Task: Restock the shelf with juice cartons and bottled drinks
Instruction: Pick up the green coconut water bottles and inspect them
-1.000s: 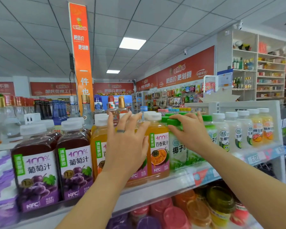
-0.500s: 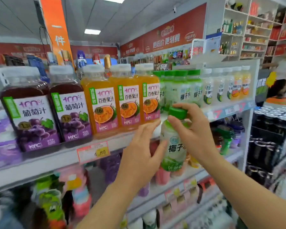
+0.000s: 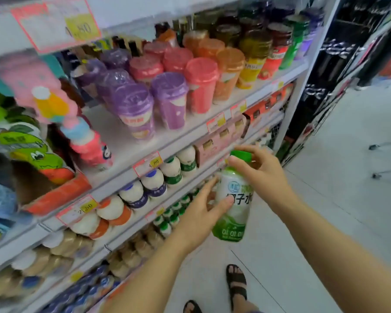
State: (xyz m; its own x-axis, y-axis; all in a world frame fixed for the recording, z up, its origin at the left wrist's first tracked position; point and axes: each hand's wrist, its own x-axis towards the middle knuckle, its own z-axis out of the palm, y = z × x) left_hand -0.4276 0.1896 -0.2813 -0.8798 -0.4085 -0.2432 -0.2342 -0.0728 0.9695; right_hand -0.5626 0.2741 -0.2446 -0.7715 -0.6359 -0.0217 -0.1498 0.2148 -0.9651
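Observation:
A white coconut-water bottle (image 3: pixel 235 206) with a green cap and green base hangs upright in front of the lower shelves. My right hand (image 3: pixel 262 172) grips it at the cap and neck from the right. My left hand (image 3: pixel 201 211) holds its body from the left, thumb across the label. The shelf rows (image 3: pixel 167 150) behind carry small white yoghurt-drink bottles (image 3: pixel 154 181) with green, blue and orange bands. The juice bottles of the top shelf are out of view.
Lidded cups (image 3: pixel 167 93) in purple, pink and orange fill the shelf above. Pink cartons (image 3: pixel 219 138) stand further right. A white upright post (image 3: pixel 307 64) ends the shelving, with a dark rack (image 3: pixel 339 64) beyond. White floor tiles (image 3: pixel 325 199) and my sandalled feet (image 3: pixel 235 283) lie below.
The view has dropped from the top juice shelf to the lower shelves. The coconut-water bottle has come down with both hands, and my left hand has closed onto its body.

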